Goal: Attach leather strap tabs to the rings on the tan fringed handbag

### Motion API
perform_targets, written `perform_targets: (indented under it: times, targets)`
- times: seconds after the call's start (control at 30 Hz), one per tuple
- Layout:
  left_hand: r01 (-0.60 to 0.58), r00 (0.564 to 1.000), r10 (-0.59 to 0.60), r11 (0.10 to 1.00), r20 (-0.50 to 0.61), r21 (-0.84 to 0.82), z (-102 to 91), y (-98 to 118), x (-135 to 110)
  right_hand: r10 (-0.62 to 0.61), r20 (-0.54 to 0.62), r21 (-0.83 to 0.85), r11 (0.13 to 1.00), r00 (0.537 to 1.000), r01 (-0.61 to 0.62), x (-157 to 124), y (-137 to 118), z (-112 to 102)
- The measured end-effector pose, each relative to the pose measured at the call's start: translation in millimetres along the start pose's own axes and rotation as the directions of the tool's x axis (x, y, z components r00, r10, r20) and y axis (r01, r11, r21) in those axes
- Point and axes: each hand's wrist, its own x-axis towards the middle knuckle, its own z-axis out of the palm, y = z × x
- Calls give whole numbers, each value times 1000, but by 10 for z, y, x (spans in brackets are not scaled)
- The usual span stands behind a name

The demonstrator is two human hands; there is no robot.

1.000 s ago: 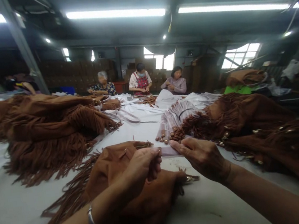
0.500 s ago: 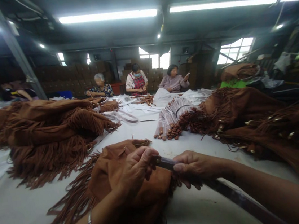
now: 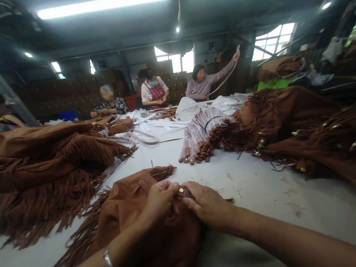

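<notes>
White bench (image 3: 257, 175) in front of us. Left pile (image 3: 45, 158) of brown fringed bags on it, right pile (image 3: 295, 114) opposite. Near bag (image 3: 119, 210) lies between, closer in. Strap bundle (image 3: 204, 134) sits just beside the right pile. Left hand (image 3: 160, 200) and right hand (image 3: 211, 203) are close together, both pinching the strap end (image 3: 187, 192) above the near bag. Gold-toned stud (image 3: 181, 190) shows on the strap end.

Hands (image 3: 160, 202): two
Held strap (image 3: 187, 191): one
Gold stud (image 3: 181, 190) on that strap: one
Bracelet (image 3: 111, 265): one
Fringed bag (image 3: 120, 205) beneath the hands: one
Flanking brown heaps (image 3: 46, 167): two
Strap bundle (image 3: 209, 129): one, its straps too overlapped to count
Co-workers (image 3: 160, 92) across the table (image 3: 256, 189): three
</notes>
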Motion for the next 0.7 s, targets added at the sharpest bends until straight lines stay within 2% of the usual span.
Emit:
perform_targets:
  times: [0.07, 0.1, 0.17, 0.23, 0.33, 0.43, 0.5, 0.6, 0.67, 0.7]
  targets:
    - [-55, 998, 61, 983, -28, 174, -183, 93, 66, -6, -76, -9, 1000, 997, 5, 50, 54, 136]
    - [-101, 990, 126, 946, -60, 309, -291, 164, 129, -15, -103, 0, 1000, 995, 16, 94, 90, 181]
    - [-160, 958, 269, 780, -94, 604, -503, 321, 342, 1, -128, 53, 999, 992, 6, 213, 173, 228]
    - [-138, 958, 282, 620, -55, 772, -658, 431, 671, 68, -132, 108, 993, 989, -54, 351, 258, 235]
    - [-103, 988, 151, 524, 27, 845, -736, 391, 1236, 125, -118, 136, 985, 985, -109, 494, 360, 233]
    - [-59, 990, -87, 469, 112, 881, -700, 181, 1648, 115, -126, 149, 984, 985, -96, 514, 408, 259]
    - [-46, 951, -254, 454, 178, 890, -683, 56, 1786, 116, -136, 150, 984, 984, -95, 498, 420, 283]
    - [-39, 859, -438, 458, 264, 888, -712, -19, 1839, 118, -131, 168, 981, 984, -95, 511, 446, 304]
    - [-35, 813, -501, 468, 298, 883, -750, -7, 1807, 148, -117, 266, 957, 982, -113, 558, 488, 302]
    - [-35, 810, -504, 471, 301, 882, -765, 10, 1773, 180, -106, 371, 919, 978, -130, 588, 519, 295]
